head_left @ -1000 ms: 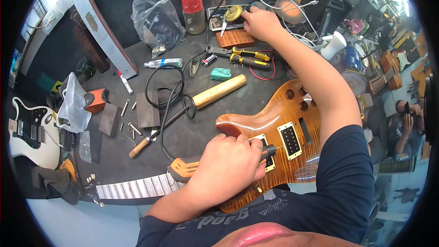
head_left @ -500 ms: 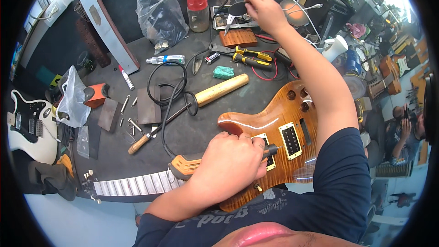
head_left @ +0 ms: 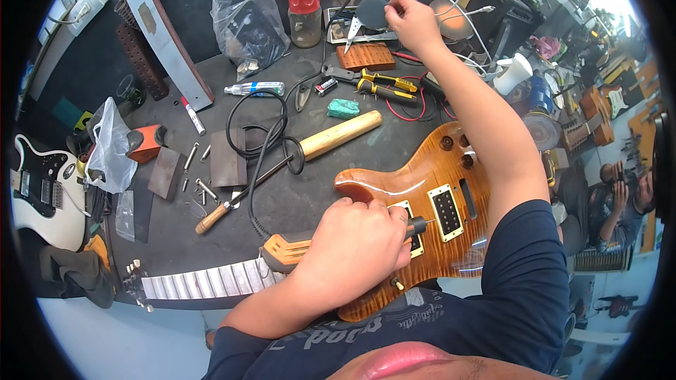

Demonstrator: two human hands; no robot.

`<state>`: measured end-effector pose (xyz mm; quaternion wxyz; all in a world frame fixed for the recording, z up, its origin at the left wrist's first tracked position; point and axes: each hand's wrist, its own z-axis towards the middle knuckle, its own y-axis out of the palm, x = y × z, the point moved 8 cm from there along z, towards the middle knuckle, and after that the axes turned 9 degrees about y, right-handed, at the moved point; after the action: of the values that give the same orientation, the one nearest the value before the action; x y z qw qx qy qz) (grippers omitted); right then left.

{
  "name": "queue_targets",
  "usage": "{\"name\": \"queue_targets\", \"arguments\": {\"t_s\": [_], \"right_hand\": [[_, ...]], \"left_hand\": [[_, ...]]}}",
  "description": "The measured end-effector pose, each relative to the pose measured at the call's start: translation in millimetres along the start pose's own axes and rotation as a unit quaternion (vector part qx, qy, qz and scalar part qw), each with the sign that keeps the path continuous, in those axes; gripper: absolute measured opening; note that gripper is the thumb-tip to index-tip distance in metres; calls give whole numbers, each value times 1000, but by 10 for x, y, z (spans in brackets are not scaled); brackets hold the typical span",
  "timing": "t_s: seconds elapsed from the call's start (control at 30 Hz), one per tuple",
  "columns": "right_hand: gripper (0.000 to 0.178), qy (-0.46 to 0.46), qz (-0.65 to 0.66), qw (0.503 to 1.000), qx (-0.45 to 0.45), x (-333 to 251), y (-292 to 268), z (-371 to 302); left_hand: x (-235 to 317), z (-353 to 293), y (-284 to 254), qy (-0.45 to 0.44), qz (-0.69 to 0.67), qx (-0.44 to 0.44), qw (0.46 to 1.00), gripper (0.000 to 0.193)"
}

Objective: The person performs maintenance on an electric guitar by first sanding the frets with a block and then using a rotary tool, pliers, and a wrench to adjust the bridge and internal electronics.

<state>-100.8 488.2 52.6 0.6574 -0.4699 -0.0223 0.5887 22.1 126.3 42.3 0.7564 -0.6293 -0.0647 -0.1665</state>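
My left hand [head_left: 362, 243] is wrapped round a corded soldering iron [head_left: 285, 252] with an orange and black body. Its thin tip points right, over the amber flame-top electric guitar [head_left: 415, 169], between the two cream-framed pickups [head_left: 446, 212]. The guitar lies in front of me, neck to the left, and my left hand partly covers the nearer pickup. My right arm reaches across the guitar's body to the back of the bench. There my right hand [head_left: 415, 24] has its fingers closed at the edge of a dark round disc [head_left: 372, 13], above a small tray [head_left: 380, 34].
Yellow-black pliers [head_left: 387, 88], a drilled wooden block [head_left: 366, 57], a wooden-handled tool [head_left: 211, 219] and a black cord [head_left: 264, 144] lie on the bench. A red-lidded jar [head_left: 304, 17] and plastic bag [head_left: 250, 24] stand behind. A white guitar [head_left: 46, 190] sits far left.
My right hand has shifted slightly right, and the dark disc at its fingers shows more of its face. My left hand and the soldering iron have hardly moved.
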Motion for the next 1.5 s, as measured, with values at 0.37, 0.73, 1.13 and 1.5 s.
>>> {"name": "queue_targets", "arguments": {"t_s": [0.37, 0.73, 1.13, 1.5], "right_hand": [[20, -158, -81, 984, -12, -100, 463, -214], [27, -77, -287, 917, -267, -619, 205, -685], [29, 43, -66, 996, -46, 144, -3043, -1344], [41, 324, 394, 854, 98, 3379, -3973, -671]], "left_hand": [[72, 92, -4, 27, 0, -2, 1000, 36], [128, 122, 67, -7, 57, -19, 998, 35], [138, 86, -41, -12, 84, 22, 996, 34], [70, 228, -55, -48, 78, 27, 995, 32]]}}
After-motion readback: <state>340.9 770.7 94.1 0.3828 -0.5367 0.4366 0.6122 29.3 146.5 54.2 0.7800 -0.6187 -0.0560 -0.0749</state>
